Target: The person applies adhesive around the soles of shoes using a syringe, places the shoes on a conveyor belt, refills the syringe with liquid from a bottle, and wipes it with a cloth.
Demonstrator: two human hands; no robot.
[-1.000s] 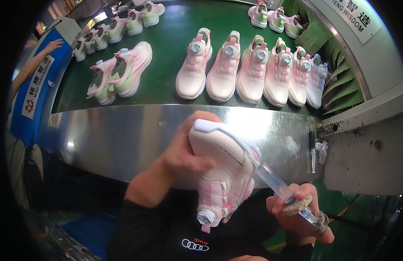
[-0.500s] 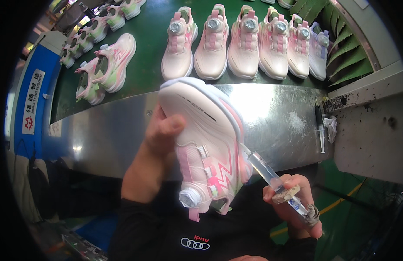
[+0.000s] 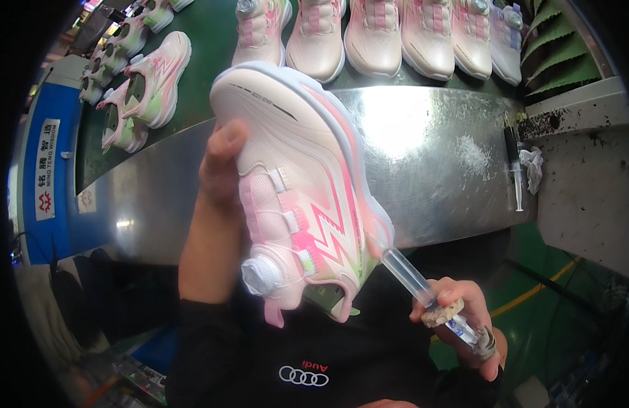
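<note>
A pink and white sneaker with a white dial and pink zigzag side stripes is held up in front of me, toe pointing away. My left hand grips it from the left, its thumb on the upper near the toe and its other fingers hidden behind the shoe. In my right hand is a clear syringe, wrapped with beige and grey material at its finger and thumb ends. The syringe's thin tip meets the seam between upper and sole near the heel. Whether anything leaves the tip cannot be made out.
Several matching sneakers line the green belt beyond the metal ledge. A pair stands at left, with more behind. On the ledge's right lie a dark-and-clear syringe and crumpled tissue. Green flaps hang at far right.
The syringe tip has gone from the midfoot part of the sole seam toward the heel. The held sneaker has shifted up and left in the picture, and the background has shifted too.
</note>
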